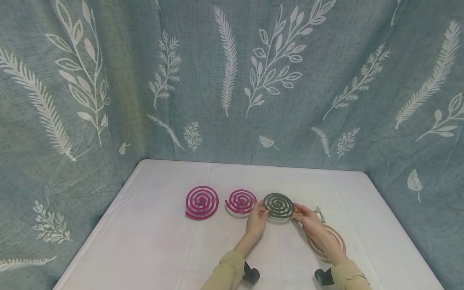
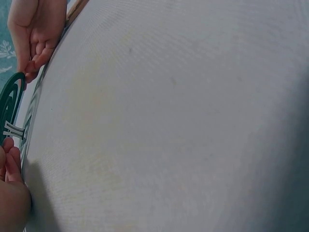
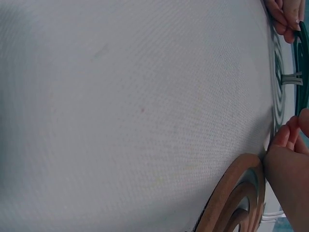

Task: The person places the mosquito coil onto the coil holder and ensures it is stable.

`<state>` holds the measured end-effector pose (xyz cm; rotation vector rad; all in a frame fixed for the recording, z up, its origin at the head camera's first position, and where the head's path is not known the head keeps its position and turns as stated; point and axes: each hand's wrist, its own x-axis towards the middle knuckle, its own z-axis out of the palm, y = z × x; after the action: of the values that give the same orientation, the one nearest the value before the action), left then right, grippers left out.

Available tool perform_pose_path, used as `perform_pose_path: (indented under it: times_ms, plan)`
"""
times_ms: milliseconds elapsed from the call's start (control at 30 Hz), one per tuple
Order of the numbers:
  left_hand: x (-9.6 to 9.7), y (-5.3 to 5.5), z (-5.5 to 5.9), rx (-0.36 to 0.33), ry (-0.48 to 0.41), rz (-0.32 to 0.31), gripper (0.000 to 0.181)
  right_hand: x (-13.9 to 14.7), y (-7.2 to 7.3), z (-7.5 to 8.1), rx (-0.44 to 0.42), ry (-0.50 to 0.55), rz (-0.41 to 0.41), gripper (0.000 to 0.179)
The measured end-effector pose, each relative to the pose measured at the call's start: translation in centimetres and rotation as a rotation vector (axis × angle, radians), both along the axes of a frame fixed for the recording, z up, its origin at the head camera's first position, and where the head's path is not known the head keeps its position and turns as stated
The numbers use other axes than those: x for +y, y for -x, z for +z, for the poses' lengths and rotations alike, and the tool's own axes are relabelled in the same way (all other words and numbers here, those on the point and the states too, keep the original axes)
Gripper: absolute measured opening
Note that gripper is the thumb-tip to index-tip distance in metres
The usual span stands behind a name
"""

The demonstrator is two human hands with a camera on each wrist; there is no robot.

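A dark green mosquito coil (image 1: 278, 205) lies level between my hands, raised a little over the white table. My left hand (image 1: 256, 219) pinches its left edge between thumb and fingers. At the opposite edge, my right hand (image 1: 309, 220) holds the rim with its fingertips. Under the coil's middle, the left wrist view shows a small metal stand (image 2: 14, 130), which also appears in the right wrist view. Just left of my left hand, a pink mosquito coil (image 1: 242, 201) sits raised above the table. Below my right forearm lies a brown mosquito coil (image 3: 231, 193), partly covered by the arm.
Another pink mosquito coil (image 1: 201, 203) lies farther left on the white table (image 1: 152, 241). A small metal stand (image 1: 320, 214) is just past my right hand. A blue-green curtain with white leaves (image 1: 203, 80) hangs behind the table and along both sides.
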<state>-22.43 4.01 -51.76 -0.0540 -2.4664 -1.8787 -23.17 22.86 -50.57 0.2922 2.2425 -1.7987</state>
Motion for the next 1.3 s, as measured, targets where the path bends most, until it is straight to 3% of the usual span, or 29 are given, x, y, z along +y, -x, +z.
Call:
perform_pose_path:
  times_ms: [500,800,1300]
  plan:
    - [0.03,-0.18,0.22,0.024,0.013,-0.006,0.031,0.29,-0.14,0.11,0.013,0.008,0.008,0.052]
    - [0.0,-0.25,0.13,0.009,-0.005,-0.003,0.04,0.17,-0.12,0.13,0.008,-0.001,0.012,0.053]
    - [0.05,-0.1,0.0,0.009,0.002,-0.004,0.04,0.25,-0.11,0.08,-0.007,-0.012,0.003,0.053]
